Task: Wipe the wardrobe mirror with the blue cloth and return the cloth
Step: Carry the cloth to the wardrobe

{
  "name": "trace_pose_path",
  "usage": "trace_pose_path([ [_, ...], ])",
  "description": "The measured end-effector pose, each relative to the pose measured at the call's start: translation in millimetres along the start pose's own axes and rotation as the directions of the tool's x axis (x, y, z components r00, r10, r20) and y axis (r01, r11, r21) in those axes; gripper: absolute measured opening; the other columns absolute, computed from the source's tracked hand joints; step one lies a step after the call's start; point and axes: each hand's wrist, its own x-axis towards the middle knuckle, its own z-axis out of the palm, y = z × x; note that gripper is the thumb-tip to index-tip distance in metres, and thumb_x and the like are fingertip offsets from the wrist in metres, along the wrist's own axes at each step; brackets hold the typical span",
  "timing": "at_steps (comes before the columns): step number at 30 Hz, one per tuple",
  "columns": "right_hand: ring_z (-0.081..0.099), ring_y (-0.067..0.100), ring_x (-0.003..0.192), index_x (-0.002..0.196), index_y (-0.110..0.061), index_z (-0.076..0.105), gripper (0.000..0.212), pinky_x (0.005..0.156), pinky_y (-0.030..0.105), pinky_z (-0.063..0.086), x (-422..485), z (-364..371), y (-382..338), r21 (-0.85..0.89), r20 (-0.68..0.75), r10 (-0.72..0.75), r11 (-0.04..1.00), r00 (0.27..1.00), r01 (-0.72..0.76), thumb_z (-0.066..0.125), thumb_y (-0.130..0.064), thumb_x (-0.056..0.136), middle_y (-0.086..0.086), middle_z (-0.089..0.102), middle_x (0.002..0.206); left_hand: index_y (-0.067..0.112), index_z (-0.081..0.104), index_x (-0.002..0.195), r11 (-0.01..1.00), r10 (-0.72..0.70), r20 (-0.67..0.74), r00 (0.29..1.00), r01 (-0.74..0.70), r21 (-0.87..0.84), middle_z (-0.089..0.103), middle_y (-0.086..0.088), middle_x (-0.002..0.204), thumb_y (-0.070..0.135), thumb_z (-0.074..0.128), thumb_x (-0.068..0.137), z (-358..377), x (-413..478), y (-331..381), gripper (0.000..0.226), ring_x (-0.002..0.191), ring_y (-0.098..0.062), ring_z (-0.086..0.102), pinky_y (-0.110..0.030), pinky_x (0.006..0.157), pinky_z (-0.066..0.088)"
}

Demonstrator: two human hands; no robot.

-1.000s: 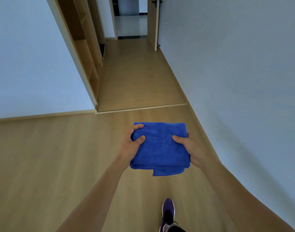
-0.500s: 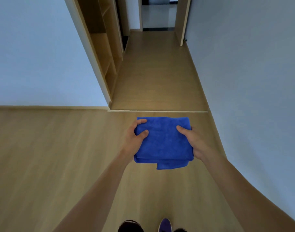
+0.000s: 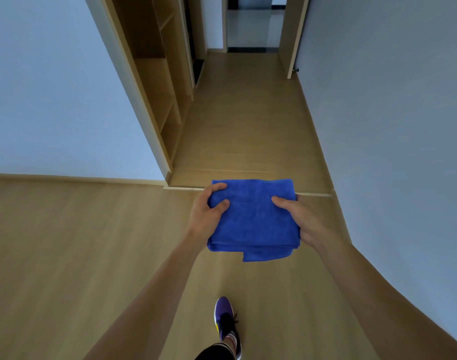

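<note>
A folded blue cloth [image 3: 253, 219] is held flat in front of me, above the wooden floor. My left hand [image 3: 205, 215] grips its left edge, thumb on top. Its right edge is gripped by my right hand [image 3: 304, 220] in the same way. A loose flap of cloth hangs at the near edge. No mirror shows in this view.
An open wooden wardrobe with shelves [image 3: 157, 81] lines the left side of a narrow corridor ahead. A white wall [image 3: 391, 126] runs along the right. An open door [image 3: 289, 37] stands at the corridor's far end. My foot in a purple shoe [image 3: 224, 320] is on the floor.
I have walked forward toward the corridor, and the threshold strip now lies under the cloth. Both hands keep the same hold on the cloth.
</note>
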Motion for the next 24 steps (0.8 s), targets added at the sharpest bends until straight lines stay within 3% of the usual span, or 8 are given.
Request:
trace_pose_path([
  [5,0.071,0.024,0.104,0.119,-0.016,0.068,0.023,0.095,0.046,0.057,64,10,-46,-0.058,-0.078,-0.076,0.996,0.994,0.071,0.063,-0.025,0.098,0.004,0.075,0.113,0.050,0.067,0.109,1.000,-0.001,0.054,0.999,0.002,-0.018,0.063,0.022,0.119,0.019,0.066,0.096,0,86,16,0.034,0.107,-0.006,0.064,-0.025,0.082,0.056],
  [11,0.072,0.018,0.098,0.110,-0.022,0.068,0.015,0.083,0.037,0.059,132,38,-82,-0.157,-0.096,-0.140,0.980,0.985,0.124,0.060,-0.030,0.100,-0.002,0.075,0.108,0.048,0.068,0.111,1.000,0.009,0.032,0.999,-0.009,-0.001,0.064,0.020,0.120,0.019,0.067,0.095,-16,159,29,0.033,0.109,-0.006,0.064,-0.029,0.088,0.058],
  [17,0.072,0.018,0.098,0.113,-0.020,0.068,0.021,0.082,0.036,0.059,195,62,-108,-0.202,-0.024,-0.118,0.973,0.993,0.111,0.064,-0.033,0.098,-0.002,0.075,0.108,0.045,0.069,0.110,1.000,-0.015,-0.059,0.998,0.015,-0.002,0.065,0.023,0.114,0.015,0.067,0.095,-34,216,28,0.034,0.105,-0.003,0.064,-0.021,0.082,0.055],
  [21,0.073,0.021,0.099,0.113,-0.016,0.068,0.020,0.090,0.043,0.059,240,64,-128,-0.208,0.055,-0.080,0.974,0.995,0.090,0.067,-0.027,0.096,0.002,0.076,0.109,0.042,0.069,0.112,0.999,-0.037,-0.103,0.994,0.038,0.002,0.065,0.019,0.116,0.014,0.066,0.096,-32,254,26,0.032,0.105,-0.005,0.065,-0.026,0.085,0.057],
  [24,0.072,0.024,0.101,0.113,-0.012,0.068,0.021,0.094,0.047,0.057,280,59,-149,-0.222,0.090,-0.050,0.973,0.995,0.069,0.068,-0.023,0.095,0.004,0.076,0.110,0.040,0.069,0.111,0.999,-0.053,-0.151,0.987,0.052,-0.008,0.065,0.023,0.110,0.013,0.065,0.096,-23,289,32,0.031,0.102,-0.003,0.064,-0.021,0.080,0.055],
])
